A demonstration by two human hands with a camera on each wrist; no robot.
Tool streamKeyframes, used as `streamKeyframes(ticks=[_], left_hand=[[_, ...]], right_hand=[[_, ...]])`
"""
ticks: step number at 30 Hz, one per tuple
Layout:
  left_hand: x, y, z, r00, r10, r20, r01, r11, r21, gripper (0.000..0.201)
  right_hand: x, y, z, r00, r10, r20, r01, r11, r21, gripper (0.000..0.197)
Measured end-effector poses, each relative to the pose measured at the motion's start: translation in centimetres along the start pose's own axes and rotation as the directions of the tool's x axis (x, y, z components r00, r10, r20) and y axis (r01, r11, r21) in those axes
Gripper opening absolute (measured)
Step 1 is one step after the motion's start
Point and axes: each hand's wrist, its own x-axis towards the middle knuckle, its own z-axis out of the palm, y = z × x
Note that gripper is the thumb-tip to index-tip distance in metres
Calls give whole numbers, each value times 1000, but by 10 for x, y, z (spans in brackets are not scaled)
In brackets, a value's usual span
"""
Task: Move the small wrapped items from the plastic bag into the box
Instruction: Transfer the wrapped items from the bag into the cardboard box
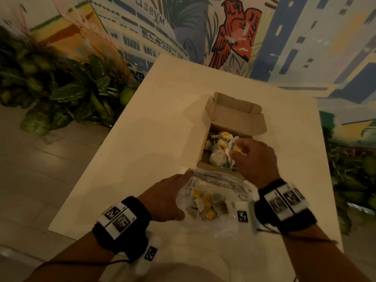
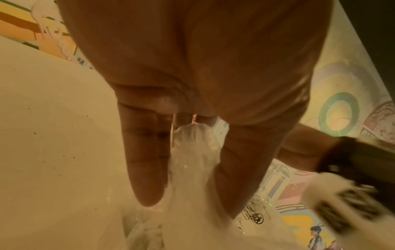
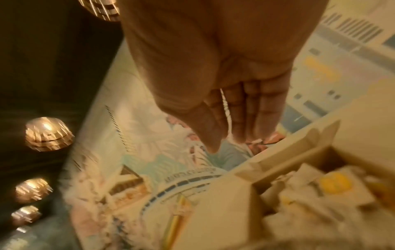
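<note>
Left hand [image 1: 162, 197]: near edge of the pale worktop [image 1: 130, 151], at the left side of the plastic bag [image 1: 215, 192]. The left wrist view shows thumb and fingers [image 2: 147, 160] pinching a gathered fold of the clear film between them; grip closed on the bag.

Plastic bag: clear, crumpled, lying on the worktop between the two wrists, printed text along its far edge. Contents: a small heap of wrapped items [image 1: 205, 204], white wrappers with yellow labels, inside the bag.

Right hand [image 1: 255, 159]: just beyond the bag, over the near right corner of the box [image 1: 234, 121]. In the right wrist view the fingers [image 3: 252, 115] are straight and held together, thumb alongside, nothing seen between them; grip open. In the head view a yellow-labelled piece shows at the fingertips; whether it touches them cannot be told.

Box: brown cardboard, just beyond the bag, lid flap folded back on the far side. Contents: a pile of white-and-yellow wrapped pieces [image 1: 220, 147].

Beyond the worktop: leafy plants [image 1: 50, 82] on the floor at left; painted wall mural with a red bird [image 1: 234, 31].
</note>
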Motion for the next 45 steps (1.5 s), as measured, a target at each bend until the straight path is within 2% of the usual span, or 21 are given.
streamKeyframes(ticks=[1, 2, 4, 5, 6, 8, 10, 14, 17, 18, 20, 22, 27, 30, 34, 40, 43, 45], left_hand=[[1, 1, -1, 1000, 6, -7, -6, 1000, 10, 111], [2, 3, -1, 1000, 11, -14, -10, 1000, 17, 111], [6, 6, -2, 1000, 21, -17, -20, 1000, 23, 111], [7, 7, -2, 1000, 25, -11, -25, 999, 26, 111], [8, 8, -3, 1000, 28, -3, -27, 999, 33, 111], [10, 11, -3, 999, 39, 10, -39, 998, 50, 110], [11, 13, -3, 998, 50, 23, -51, 997, 65, 109], [13, 16, -1, 998, 57, 24, -59, 995, 74, 109], [14, 14, 0, 999, 44, 15, -45, 997, 59, 110], [13, 14, 0, 999, 42, 11, -43, 997, 56, 111], [14, 13, 0, 999, 40, 8, -41, 998, 58, 112], [14, 13, 0, 999, 35, 9, -36, 997, 62, 112], [13, 14, 2, 1000, 26, 16, -27, 998, 56, 110], [11, 15, 3, 1000, 23, 21, -24, 998, 50, 109], [10, 14, 2, 1000, 20, 20, -21, 999, 50, 110], [9, 12, 0, 1000, 16, 13, -17, 999, 51, 109], [9, 13, 0, 1000, 20, 15, -21, 998, 52, 110], [10, 13, 0, 1000, 20, 8, -20, 999, 50, 110]], right_hand=[[-18, -5, -3, 996, -73, 42, 69, 993, 99, 17], [-35, -7, 0, 974, -132, 185, 106, 984, 141, 12], [-58, -2, 25, 848, -160, 506, 192, 981, -12, 15], [-63, 6, 42, 797, -113, 593, 230, 965, -126, 20], [-66, 15, 58, 786, -34, 617, 228, 944, -237, 26], [-65, 34, 81, 828, 51, 558, 204, 900, -385, 37], [-63, 45, 92, 867, 64, 494, 173, 891, -419, 40], [-61, 53, 89, 880, 59, 472, 139, 917, -375, 29], [-57, 53, 77, 914, -29, 404, 134, 963, -234, 19], [-56, 52, 74, 903, -62, 425, 150, 973, -176, 19], [-56, 49, 76, 830, -141, 539, 233, 967, -105, 22], [-60, 45, 82, 776, -136, 616, 291, 944, -158, 20], [-67, 44, 93, 803, -96, 588, 318, 904, -287, 26], [-68, 45, 90, 812, -72, 579, 281, 918, -279, 23], [-66, 43, 78, 864, -92, 495, 194, 968, -160, 19], [-66, 39, 52, 968, -148, 202, 119, 982, 149, 10], [-72, 35, 44, 986, -94, 137, 55, 963, 262, 1], [-74, 35, 43, 989, -60, 136, 16, 951, 310, 3]])
